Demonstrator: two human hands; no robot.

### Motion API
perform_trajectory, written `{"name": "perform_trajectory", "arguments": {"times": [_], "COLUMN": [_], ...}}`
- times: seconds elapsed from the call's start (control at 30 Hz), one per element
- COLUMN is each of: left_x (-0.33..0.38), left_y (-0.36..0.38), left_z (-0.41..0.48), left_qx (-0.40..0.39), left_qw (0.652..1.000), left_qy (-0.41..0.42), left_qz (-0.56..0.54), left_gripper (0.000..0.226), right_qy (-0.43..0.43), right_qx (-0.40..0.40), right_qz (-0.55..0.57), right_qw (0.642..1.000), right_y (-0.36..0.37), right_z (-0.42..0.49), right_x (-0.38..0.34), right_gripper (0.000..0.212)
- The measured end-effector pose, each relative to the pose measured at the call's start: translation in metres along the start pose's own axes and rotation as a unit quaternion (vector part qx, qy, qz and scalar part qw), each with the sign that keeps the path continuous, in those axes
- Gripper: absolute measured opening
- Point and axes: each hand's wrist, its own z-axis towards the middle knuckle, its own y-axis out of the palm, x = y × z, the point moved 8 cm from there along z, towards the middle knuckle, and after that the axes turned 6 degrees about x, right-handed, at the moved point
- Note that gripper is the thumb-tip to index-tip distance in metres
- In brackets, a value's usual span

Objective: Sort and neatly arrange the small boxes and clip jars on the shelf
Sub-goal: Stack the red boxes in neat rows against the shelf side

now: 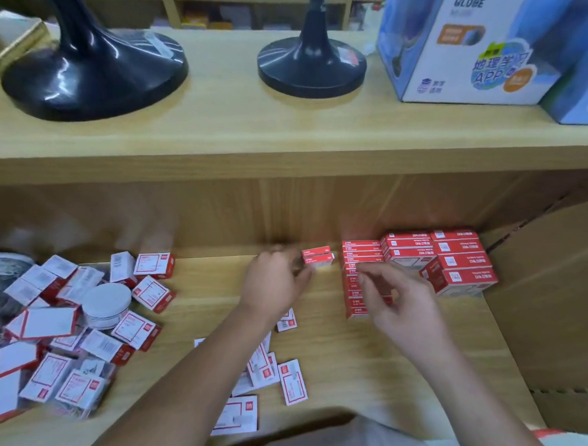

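Careful: your left hand (278,280) pinches two small boxes (317,257) just left of the red stack (362,273), while your right hand (402,305) hovers half-open and empty, so a careless push may topple that stack on the shelf (340,354).

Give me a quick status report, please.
Left hand gripping small red boxes; right hand open by red row. Loose pile unsorted. Path clear.

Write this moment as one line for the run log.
left hand: holds small red box | right hand: empty, over red row | jar: unsorted
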Motion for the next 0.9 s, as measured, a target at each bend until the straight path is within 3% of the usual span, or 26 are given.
{"name": "perform_trajectory", "arguments": {"times": [0.2,0.47,0.63,0.77,0.9], "left_x": [0.019,0.024,0.022,-0.006,-0.058], "left_y": [0.015,0.022,0.013,-0.045,-0.092], "left_z": [0.007,0.009,0.009,-0.001,-0.043], "left_qx": [-0.033,-0.031,-0.056,0.002,0.006], "left_qw": [0.994,0.989,0.996,0.999,0.998], "left_qy": [0.033,0.030,0.032,0.025,-0.062], "left_qz": [0.097,0.139,0.069,-0.047,-0.011], "left_gripper": [0.035,0.040,0.030,0.019,0.014], "right_qy": [0.010,0.006,0.000,0.006,-0.013], "right_qx": [-0.006,0.010,-0.001,-0.062,-0.158], "right_qz": [0.019,0.017,0.045,0.084,0.061], "right_qw": [1.000,1.000,0.999,0.995,0.985], "right_y": [0.004,-0.007,-0.006,0.022,0.074], "right_z": [0.001,-0.006,-0.012,-0.030,-0.052], "right_x": [0.003,0.002,-0.012,-0.030,-0.033], "right_gripper": [0.023,0.021,0.015,0.013,0.029]}}
